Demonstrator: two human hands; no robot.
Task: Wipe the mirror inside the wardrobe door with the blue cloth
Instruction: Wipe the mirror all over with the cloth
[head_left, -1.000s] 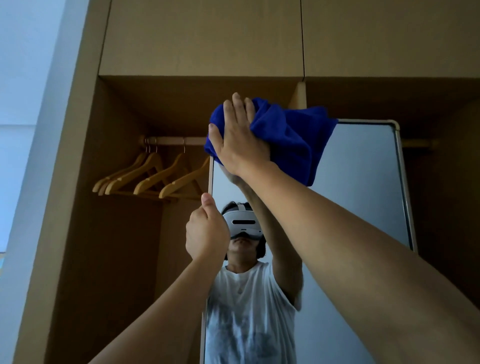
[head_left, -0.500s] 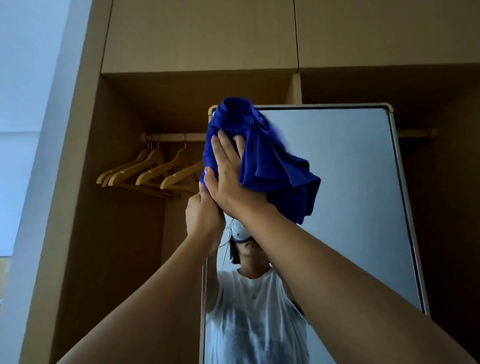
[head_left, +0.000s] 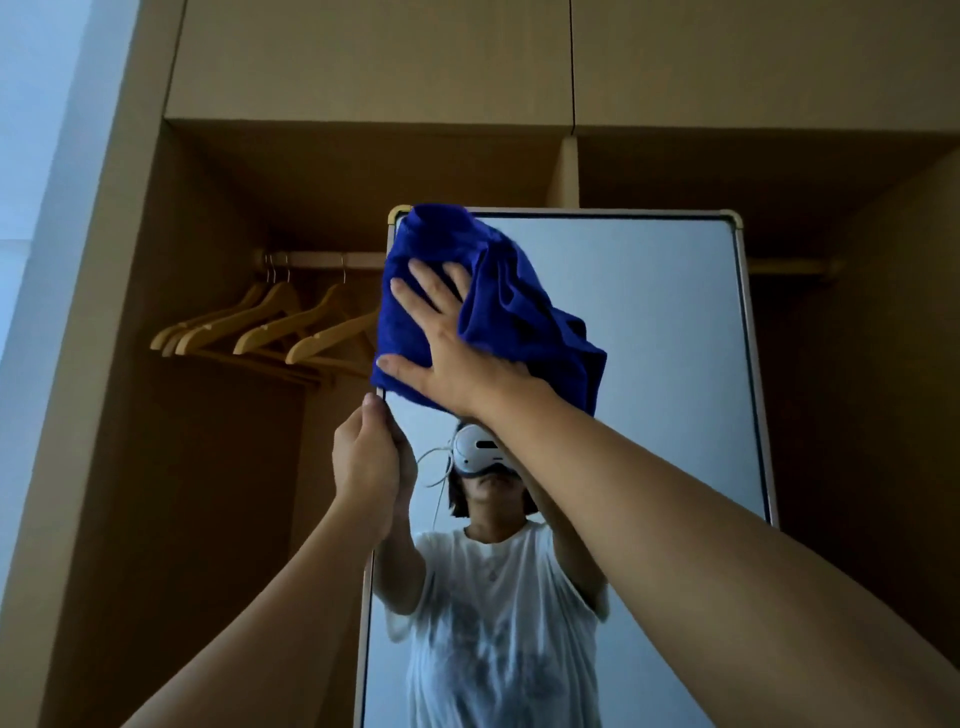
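Note:
A tall mirror (head_left: 670, 332) in a pale metal frame stands in front of the open wardrobe. The blue cloth (head_left: 524, 322) is bunched against the mirror's upper left corner. My right hand (head_left: 447, 343) lies flat on the cloth, fingers spread, pressing it to the glass. My left hand (head_left: 369, 467) grips the mirror's left frame edge just below the cloth. The glass reflects a person in a white shirt wearing a headset.
Several wooden hangers (head_left: 265, 332) hang on a rail (head_left: 322, 258) in the left wardrobe compartment. Closed upper cabinet doors (head_left: 374, 57) sit above. A pale wall (head_left: 47, 156) is at the far left. The right compartment (head_left: 852, 415) is dark.
The cloth and my right hand have slid down along the mirror's left edge from the top corner. My left hand has stayed on the frame edge. The view has tilted slightly.

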